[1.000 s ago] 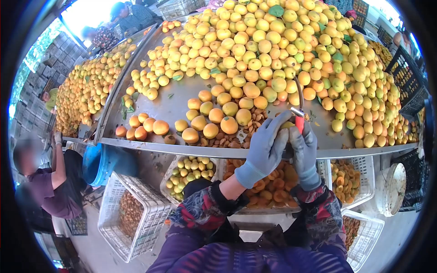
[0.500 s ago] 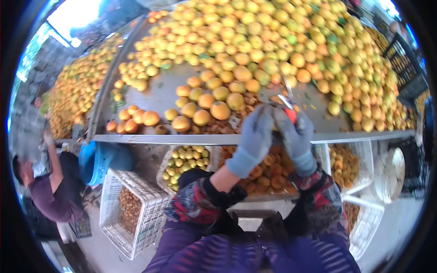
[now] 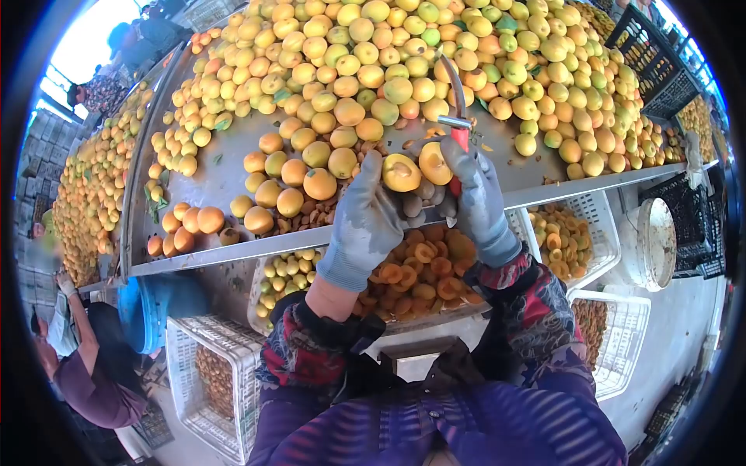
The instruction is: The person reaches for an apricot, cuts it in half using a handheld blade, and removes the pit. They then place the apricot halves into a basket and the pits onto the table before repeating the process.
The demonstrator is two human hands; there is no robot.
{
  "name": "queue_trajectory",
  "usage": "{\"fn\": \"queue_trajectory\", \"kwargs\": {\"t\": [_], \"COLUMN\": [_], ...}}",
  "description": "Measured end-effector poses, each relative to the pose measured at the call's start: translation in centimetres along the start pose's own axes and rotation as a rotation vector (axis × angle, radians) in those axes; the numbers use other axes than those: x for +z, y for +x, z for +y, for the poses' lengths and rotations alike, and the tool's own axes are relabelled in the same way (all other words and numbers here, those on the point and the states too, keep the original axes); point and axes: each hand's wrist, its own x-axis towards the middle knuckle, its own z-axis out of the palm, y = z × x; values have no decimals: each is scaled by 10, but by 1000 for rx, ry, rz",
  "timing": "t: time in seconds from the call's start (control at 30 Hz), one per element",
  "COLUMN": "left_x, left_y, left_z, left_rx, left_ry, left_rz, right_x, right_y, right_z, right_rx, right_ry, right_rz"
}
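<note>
Both of my hands wear grey-blue gloves and are close together over the table's front edge. My left hand [image 3: 361, 221] is closed on an apricot half [image 3: 401, 172], its orange cut face turned up toward me. In my right hand [image 3: 482, 203] is a second apricot half [image 3: 435, 163], pinched right beside the first. The same hand also holds a knife [image 3: 455, 89] with a red handle and a curved blade pointing away from me. Beneath the hands, a crate of apricot halves [image 3: 423, 291] sits below the table edge.
Whole apricots [image 3: 350, 70] are heaped across the metal table [image 3: 225, 163]. Below the edge stand a white crate of pits [image 3: 225, 334], a blue bin [image 3: 159, 311], another white crate [image 3: 598, 229] with halves and a white bucket [image 3: 649, 245]. A person [image 3: 101, 373] sits at the left.
My hands were bunched together with the fruit hidden; now they are slightly apart, showing two apricot halves. The view has shifted, and the knife blade stands out more clearly.
</note>
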Motion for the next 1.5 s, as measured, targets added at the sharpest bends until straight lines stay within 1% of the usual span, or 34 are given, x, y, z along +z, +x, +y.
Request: {"fn": "queue_trajectory", "kwargs": {"t": [0.07, 0.1, 0.13, 0.17, 0.2, 0.27, 0.3, 0.37, 0.4, 0.43, 0.5, 0.57, 0.6, 0.63, 0.7, 0.73, 0.8, 0.83, 0.87, 0.9, 0.93, 0.97, 1.03, 1.1, 1.17, 1.23, 1.3, 1.37, 1.4, 1.5], "left_x": [-5, -13, -26, -20, -10, -3, -3, -6, -4, -3, -4, 4, 4, 3, 1, 1, 6, 9, 11, 11, 11, 11, 11, 14, 14, 14, 20, 18, 17, 14], "left_y": [0, 2, 6, 8, 6, 6, 6, 4, 2, 2, 4, 3, 3, 3, 4, 4, 2, 1, 1, 1, 0, 0, -2, -4, -5, -5, -8, -8, -8, -6], "left_z": [2, -2, -9, -9, -6, -4, -4, 1, 4, 5, 2, 0, 1, 0, -2, -1, 2, 2, 0, -2, -4, -5, -7, -9, -9, -8, -10, -12, -14, -20], "left_rx": [-15, -23, 149, 325, 76, 84, 99, 73, 60, 44, 61, 132, 139, 143, 154, 142, 124, 99, 100, 135, 167, 167, 147, 149, 152, 123, 101, 103, 105, 146], "left_ry": [11, 11, 445, 878, 139, 173, 204, 193, 223, 251, 229, 157, 166, 176, 184, 189, 214, 241, 238, 256, 276, 278, 271, 320, 369, 505, 450, 459, 457, 549], "left_rz": [-94, -100, 33, 167, 43, 25, 10, -4, 68, 136, 100, 210, 211, 135, -22, -73, -80, -89, -95, -146, -196, -199, -220, -223, -218, -169, -114, -126, -119, -86], "right_x": [-4, -6, -8, -11, -13, -20, -22, -29, -37, -43, -60, -85, -102, -121, -168, -172, -172, -169, -163, -155, -143, -125, -84, -46, -11, 12, 20, 23, 27, 26], "right_y": [1, -1, -3, -4, -5, -5, -6, -9, -11, -16, -25, -32, -37, -44, -58, -64, -77, -79, -78, -76, -71, -63, -44, -33, -23, -12, -2, 4, 5, 8], "right_z": [0, -2, -5, -6, -8, -9, -11, -18, -22, -31, -53, -60, -62, -62, -53, -58, -73, -78, -82, -84, -83, -82, -78, -74, -68, -56, -48, -43, -42, -35], "right_rx": [25, 22, 42, 62, 60, 134, 136, 74, 83, 75, 47, -79, -116, -155, -406, -412, 114, 111, 6, -98, -290, -293, -456, -365, -315, -321, -327, -366, -365, -381], "right_ry": [56, 55, 37, 19, 21, -37, -33, -8, -55, -102, -166, -266, -380, -496, -939, -941, -875, -879, -761, -639, -457, -456, 43, 300, 419, 506, 513, 467, 420, 347], "right_rz": [-3, 6, 16, 26, 36, 46, 54, 49, 52, 109, 216, 375, 398, 420, 387, 380, 592, 593, 624, 651, 541, 544, 369, 157, 51, 55, 95, 133, 217, 263]}}
